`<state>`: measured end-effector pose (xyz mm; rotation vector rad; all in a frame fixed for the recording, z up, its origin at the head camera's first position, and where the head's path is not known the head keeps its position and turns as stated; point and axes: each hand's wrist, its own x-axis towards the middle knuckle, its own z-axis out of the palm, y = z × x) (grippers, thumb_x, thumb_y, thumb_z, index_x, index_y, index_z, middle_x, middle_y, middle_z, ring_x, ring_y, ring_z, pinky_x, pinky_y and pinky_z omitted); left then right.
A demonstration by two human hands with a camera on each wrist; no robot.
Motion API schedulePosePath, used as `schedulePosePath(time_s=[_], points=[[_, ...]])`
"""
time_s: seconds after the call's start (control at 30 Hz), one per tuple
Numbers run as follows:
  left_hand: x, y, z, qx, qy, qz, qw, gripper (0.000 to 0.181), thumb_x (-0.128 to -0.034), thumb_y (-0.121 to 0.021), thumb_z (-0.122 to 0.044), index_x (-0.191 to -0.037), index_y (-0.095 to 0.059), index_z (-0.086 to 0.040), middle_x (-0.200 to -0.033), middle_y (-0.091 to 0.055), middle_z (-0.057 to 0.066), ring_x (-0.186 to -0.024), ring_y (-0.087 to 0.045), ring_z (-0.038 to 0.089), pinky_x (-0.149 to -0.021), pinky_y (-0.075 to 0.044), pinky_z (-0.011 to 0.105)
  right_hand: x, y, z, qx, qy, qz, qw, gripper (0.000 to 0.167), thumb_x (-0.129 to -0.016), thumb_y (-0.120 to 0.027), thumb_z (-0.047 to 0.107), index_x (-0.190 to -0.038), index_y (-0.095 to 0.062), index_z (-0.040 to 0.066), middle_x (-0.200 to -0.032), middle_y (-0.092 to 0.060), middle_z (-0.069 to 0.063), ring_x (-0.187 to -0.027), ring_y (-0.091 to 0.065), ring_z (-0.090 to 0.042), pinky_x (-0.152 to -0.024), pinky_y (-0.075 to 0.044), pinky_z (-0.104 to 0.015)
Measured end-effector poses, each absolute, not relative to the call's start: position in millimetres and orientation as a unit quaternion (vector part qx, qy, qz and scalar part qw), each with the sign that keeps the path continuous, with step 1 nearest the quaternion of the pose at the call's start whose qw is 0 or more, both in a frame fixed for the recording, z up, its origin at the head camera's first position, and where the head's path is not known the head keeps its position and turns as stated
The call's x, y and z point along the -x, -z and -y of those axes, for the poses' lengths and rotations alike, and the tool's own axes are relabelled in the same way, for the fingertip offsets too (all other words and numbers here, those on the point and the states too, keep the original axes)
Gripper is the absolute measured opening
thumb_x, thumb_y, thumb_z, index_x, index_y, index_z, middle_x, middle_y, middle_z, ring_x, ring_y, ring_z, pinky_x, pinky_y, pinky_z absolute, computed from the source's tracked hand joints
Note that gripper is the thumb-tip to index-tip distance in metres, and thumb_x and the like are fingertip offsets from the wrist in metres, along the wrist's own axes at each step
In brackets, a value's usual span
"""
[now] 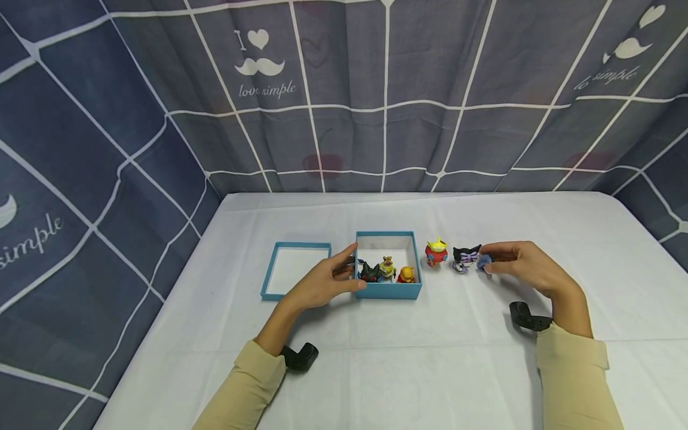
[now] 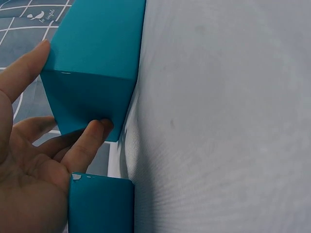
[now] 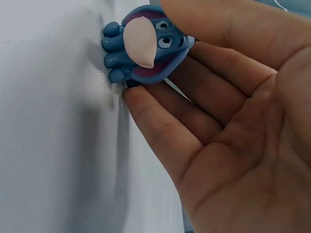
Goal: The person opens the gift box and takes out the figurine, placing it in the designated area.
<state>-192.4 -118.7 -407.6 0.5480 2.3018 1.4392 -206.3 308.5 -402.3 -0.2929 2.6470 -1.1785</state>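
Note:
My left hand (image 1: 322, 280) holds the left end of an open blue box (image 1: 389, 291), thumb at the near corner and fingers along the side. Several small figurines stand inside, among them a dark one (image 1: 369, 273), a yellow one (image 1: 387, 268) and an orange-yellow one (image 1: 406, 275). In my right hand (image 1: 529, 269) a blue donkey figurine (image 3: 141, 43) is pinched between thumb and fingers. The right wrist view shows its pale muzzle, and its feet at the white cloth. Just left of it stands a black-and-purple figurine (image 1: 464, 258).
A red figurine with a yellow-green top (image 1: 436, 252) stands between the box and the black-and-purple one. The blue-rimmed lid (image 1: 265, 280) lies left of the box, close to my left hand. Patterned grey curtain (image 1: 344, 143) hangs behind the white-covered table (image 1: 430, 370).

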Motion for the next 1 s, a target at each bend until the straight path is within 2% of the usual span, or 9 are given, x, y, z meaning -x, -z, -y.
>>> schedulePosePath(time_s=[0.27,0.63,0.73,0.83,1.0], points=[[191.5,407.0,120.2,-0.204,-0.514,-0.813,0.182,0.089,-0.0912,-0.073,-0.035,-0.16,-0.019,-0.019,-0.161,-0.023,0.001,-0.138,-0.041,0.026,-0.111,-0.037,0.041,207.4,402.6,-308.0,0.102,0.411,-0.899,0.115,0.05,-0.092,-0.072,0.024,-0.134,-0.059,-0.001,-0.131,-0.06,-0.021,-0.111,-0.058,-0.015,-0.081,-0.05,-0.019],[191.9,406.8,120.6,-0.202,-0.518,-0.811,0.185,0.088,-0.0914,-0.073,-0.035,-0.16,-0.019,-0.019,-0.161,-0.023,0.005,-0.138,-0.041,0.026,-0.111,-0.037,0.041,206.3,401.2,-305.5,0.107,0.413,-0.897,0.115,0.051,-0.093,-0.07,0.022,-0.135,-0.057,-0.003,-0.132,-0.058,-0.023,-0.12,-0.054,-0.033,-0.082,-0.048,-0.016],[192.5,407.8,120.2,-0.206,-0.518,-0.81,0.184,0.088,-0.0919,-0.072,-0.034,-0.16,-0.019,-0.018,-0.161,-0.023,0.005,-0.138,-0.041,0.028,-0.111,-0.036,0.042,205.0,399.6,-306.5,0.104,0.412,-0.897,0.121,0.052,-0.094,-0.07,0.025,-0.137,-0.056,-0.001,-0.134,-0.057,-0.022,-0.122,-0.053,-0.034,-0.085,-0.048,-0.02],[193.6,408.9,119.5,-0.211,-0.518,-0.808,0.184,0.086,-0.0926,-0.072,-0.032,-0.16,-0.019,-0.018,-0.161,-0.023,0.003,-0.138,-0.041,0.029,-0.111,-0.036,0.042,202.0,396.4,-311.2,0.091,0.413,-0.898,0.121,0.055,-0.095,-0.068,0.031,-0.14,-0.055,0.002,-0.138,-0.055,-0.019,-0.124,-0.052,-0.027,-0.094,-0.046,-0.034],[194.0,409.0,118.7,-0.214,-0.517,-0.809,0.182,0.085,-0.0931,-0.071,-0.031,-0.159,-0.02,-0.018,-0.161,-0.023,0.003,-0.138,-0.041,0.03,-0.111,-0.036,0.043,194.8,386.9,-322.5,0.066,0.402,-0.909,0.087,0.057,-0.097,-0.063,0.042,-0.141,-0.055,0.007,-0.14,-0.054,-0.015,-0.116,-0.048,0.004,-0.1,-0.039,-0.043]])
